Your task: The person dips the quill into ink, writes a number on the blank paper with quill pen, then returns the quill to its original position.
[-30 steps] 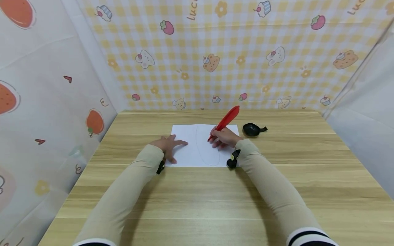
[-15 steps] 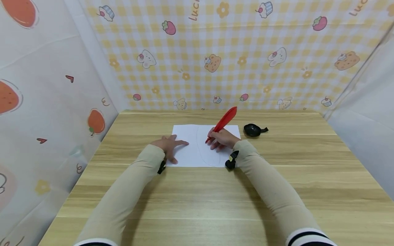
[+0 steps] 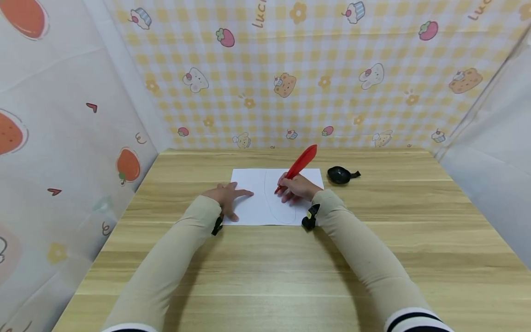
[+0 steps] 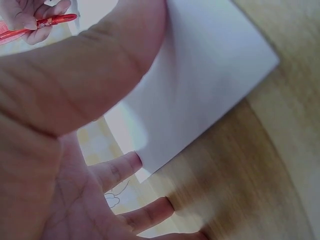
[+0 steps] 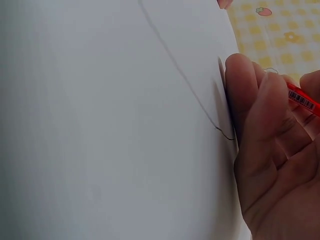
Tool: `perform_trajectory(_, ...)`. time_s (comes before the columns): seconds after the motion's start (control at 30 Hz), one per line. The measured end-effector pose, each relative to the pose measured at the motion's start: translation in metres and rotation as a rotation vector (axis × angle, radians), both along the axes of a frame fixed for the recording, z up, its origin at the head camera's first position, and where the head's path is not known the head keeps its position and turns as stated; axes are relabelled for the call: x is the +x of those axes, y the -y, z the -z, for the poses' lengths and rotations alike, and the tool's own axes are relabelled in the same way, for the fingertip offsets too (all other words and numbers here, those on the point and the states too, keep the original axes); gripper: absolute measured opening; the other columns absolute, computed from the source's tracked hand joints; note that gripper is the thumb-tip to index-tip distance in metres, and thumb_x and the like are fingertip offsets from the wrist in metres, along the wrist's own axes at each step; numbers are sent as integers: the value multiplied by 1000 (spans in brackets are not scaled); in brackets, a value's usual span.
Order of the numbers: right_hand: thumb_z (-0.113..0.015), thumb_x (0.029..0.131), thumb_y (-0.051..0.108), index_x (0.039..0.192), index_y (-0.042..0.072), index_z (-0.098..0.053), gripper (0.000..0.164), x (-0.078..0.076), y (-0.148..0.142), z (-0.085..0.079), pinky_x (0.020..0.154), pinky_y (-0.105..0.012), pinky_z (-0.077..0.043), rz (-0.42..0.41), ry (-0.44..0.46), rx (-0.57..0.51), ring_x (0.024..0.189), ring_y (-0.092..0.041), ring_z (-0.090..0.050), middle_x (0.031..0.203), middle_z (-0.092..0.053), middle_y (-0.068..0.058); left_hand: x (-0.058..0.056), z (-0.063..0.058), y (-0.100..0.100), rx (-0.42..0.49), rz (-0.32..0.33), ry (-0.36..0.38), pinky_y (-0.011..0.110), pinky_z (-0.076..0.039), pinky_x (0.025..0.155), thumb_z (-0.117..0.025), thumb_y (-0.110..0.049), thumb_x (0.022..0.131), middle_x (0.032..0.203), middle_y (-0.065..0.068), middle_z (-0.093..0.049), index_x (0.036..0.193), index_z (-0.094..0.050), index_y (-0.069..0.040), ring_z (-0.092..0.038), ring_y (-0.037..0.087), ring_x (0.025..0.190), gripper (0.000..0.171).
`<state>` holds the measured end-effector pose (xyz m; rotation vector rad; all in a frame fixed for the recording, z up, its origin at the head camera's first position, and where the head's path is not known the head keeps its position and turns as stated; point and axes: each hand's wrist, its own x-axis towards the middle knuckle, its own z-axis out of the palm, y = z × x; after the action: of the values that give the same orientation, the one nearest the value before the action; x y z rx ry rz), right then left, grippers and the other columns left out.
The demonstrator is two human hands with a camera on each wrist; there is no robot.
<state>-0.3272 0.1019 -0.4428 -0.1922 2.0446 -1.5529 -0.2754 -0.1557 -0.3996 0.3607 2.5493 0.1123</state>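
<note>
A white sheet of paper lies on the wooden table, with a thin curved line drawn on it. My left hand rests on the sheet's left part, its fingers spread apart. On the right half, my right hand pinches a red feather pen between thumb and fingers, the feather slanting up and to the right. The pen's tip points down at the paper; whether it touches cannot be told. In the right wrist view the red barrel shows beside the curled fingers, and part of the drawn line runs towards the hand.
A small black rounded object with a short tail lies right of the paper. Behind the table hangs a yellow checked cloth, and a white printed cloth stands along the left side.
My right hand has moved a little left and slightly towards me, taking the feather pen with it. The left hand has stayed in place on the paper.
</note>
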Motion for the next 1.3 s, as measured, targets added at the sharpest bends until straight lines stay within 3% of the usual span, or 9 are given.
perform_trajectory(0.5, -46, 100, 18, 105, 5, -56, 17, 6, 8, -1, 49, -29, -53, -38, -8, 15, 59, -18, -65, 86, -69, -14, 3, -2, 0, 18, -13, -3, 52, -47, 80, -83, -34, 75, 161, 13, -7, 150, -33, -42, -17, 47, 139, 90)
perform_trajectory(0.73, -46, 100, 18, 105, 6, -56, 17, 8, 11, -1, 48, -29, -52, -57, 2, 16, 59, -18, -66, 86, -69, -14, 2, -1, 0, 10, -12, -2, 58, -44, 86, -83, -35, 75, 161, 13, -7, 150, -32, -42, -17, 48, 139, 90)
perform_trajectory(1.3, -45, 98, 17, 104, 6, -58, 18, 12, 14, -1, 49, -29, -53, -123, -9, 43, 61, -19, -67, 88, -70, -13, 2, 0, 0, -8, -13, -20, 58, -46, 84, -83, -38, 74, 161, 12, -10, 149, -34, -44, -22, 47, 137, 89)
